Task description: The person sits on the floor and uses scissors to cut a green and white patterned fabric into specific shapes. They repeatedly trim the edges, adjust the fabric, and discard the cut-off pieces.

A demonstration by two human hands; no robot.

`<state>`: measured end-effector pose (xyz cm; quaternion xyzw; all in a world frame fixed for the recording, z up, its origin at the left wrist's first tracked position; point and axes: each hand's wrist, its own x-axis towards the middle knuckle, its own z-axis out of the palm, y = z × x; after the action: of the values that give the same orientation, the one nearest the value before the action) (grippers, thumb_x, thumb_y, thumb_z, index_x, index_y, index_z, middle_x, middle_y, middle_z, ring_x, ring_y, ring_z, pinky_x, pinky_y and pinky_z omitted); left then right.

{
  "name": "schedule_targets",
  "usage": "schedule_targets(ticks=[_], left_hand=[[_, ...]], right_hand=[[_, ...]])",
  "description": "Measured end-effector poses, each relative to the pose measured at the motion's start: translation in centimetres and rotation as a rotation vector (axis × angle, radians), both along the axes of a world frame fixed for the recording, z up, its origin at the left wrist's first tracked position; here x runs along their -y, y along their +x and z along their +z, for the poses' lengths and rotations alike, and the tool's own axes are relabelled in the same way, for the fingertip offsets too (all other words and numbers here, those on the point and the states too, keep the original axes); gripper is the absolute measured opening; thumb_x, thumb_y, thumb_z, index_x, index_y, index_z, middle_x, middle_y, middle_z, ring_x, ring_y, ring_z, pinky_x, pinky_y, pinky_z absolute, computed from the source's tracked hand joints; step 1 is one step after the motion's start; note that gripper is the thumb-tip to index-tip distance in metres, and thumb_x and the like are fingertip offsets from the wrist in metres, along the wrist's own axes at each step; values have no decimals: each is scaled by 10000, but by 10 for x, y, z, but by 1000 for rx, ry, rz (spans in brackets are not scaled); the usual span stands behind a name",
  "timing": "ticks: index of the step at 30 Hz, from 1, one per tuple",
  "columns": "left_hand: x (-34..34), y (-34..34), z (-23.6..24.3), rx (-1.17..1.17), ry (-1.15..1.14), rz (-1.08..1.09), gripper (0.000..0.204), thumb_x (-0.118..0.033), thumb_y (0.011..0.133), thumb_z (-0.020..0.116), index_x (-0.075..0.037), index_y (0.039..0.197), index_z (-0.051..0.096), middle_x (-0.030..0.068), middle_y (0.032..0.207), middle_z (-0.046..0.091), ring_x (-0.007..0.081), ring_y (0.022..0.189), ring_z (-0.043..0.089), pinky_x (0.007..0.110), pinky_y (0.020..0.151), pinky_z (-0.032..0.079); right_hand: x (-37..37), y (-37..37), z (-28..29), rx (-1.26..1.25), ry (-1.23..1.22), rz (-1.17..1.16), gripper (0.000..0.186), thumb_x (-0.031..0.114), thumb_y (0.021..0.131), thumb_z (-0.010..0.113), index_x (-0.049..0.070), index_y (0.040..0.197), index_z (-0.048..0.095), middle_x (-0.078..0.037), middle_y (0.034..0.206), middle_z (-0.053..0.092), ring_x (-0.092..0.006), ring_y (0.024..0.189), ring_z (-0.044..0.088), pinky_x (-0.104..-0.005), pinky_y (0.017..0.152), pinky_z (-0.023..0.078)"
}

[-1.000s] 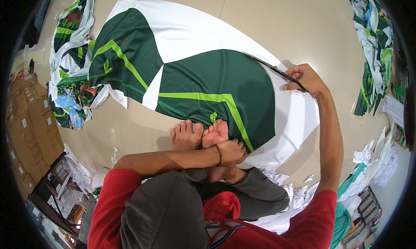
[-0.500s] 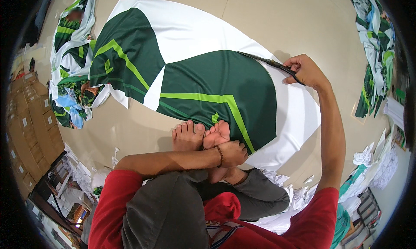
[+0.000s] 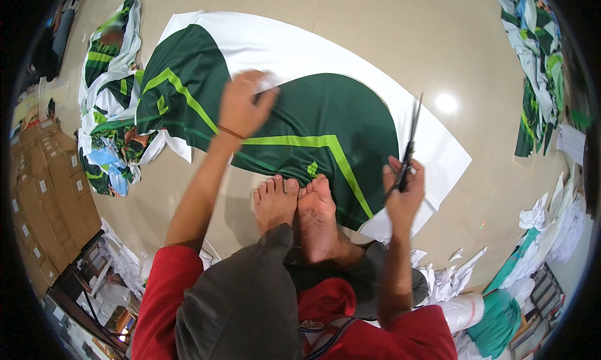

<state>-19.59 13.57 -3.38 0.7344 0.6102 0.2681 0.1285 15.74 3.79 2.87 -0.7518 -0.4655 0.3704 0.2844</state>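
Note:
A large sheet of fabric, white with dark green panels and lime stripes, lies spread on the floor before my feet. My left hand is over its upper middle, where green meets white. The blurred fingers seem to pinch a small white fold of the fabric. On the right, my right hand grips black scissors by the handles, blades pointing away from me and looking closed. They are held above the right part of the sheet. A cut line follows the curved upper right edge of the green panel.
My bare feet touch the fabric's near edge. Patterned fabric pieces lie piled at left, with another heap at far right. Cardboard boxes stand at left. White scraps and a green bundle are at lower right.
My left hand has left my foot and reached forward to the fabric's middle. My right hand has drawn the scissors back toward me, away from the cut, turning the blades to point away.

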Motion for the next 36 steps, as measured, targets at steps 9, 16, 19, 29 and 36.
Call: schedule_targets(ticks=[9,16,19,29,36], left_hand=[[0,-72,-32,-435,-115,178,682,-480,910,696,-72,1435,545,221,1466,466,417,1338,430,553,1067,400],[16,51,-3,-59,-168,-166,601,-356,889,771,-37,1363,586,235,1406,506,432,1283,470,503,1098,405],[11,83,16,179,-361,-279,558,-323,910,751,-65,1376,584,197,1430,517,407,1328,476,484,1111,404],[38,38,-4,-364,-263,-279,947,-653,851,692,-167,1597,370,213,1685,182,453,1544,157,632,1214,159],[77,54,-10,-357,-341,-325,1072,-735,822,660,-149,1633,275,283,1685,83,535,1536,64,752,1155,104]], right_hand=[[4,59,-38,253,43,377,721,120,743,777,7,1416,544,-253,1407,585,-407,1317,547,-471,1121,417],[-66,235,-39,349,74,392,616,122,721,768,60,1319,634,-207,1263,686,-397,1204,629,-427,1031,495],[-78,294,-32,710,216,236,534,135,753,751,58,1272,649,-195,1201,707,-375,1122,668,-436,965,519],[31,190,-43,458,165,-60,643,181,790,772,-21,1356,544,-250,1234,678,-430,1147,648,-474,995,505],[63,217,-48,434,242,-105,615,255,846,805,-2,1356,579,-219,1185,707,-383,1082,687,-430,923,539]])
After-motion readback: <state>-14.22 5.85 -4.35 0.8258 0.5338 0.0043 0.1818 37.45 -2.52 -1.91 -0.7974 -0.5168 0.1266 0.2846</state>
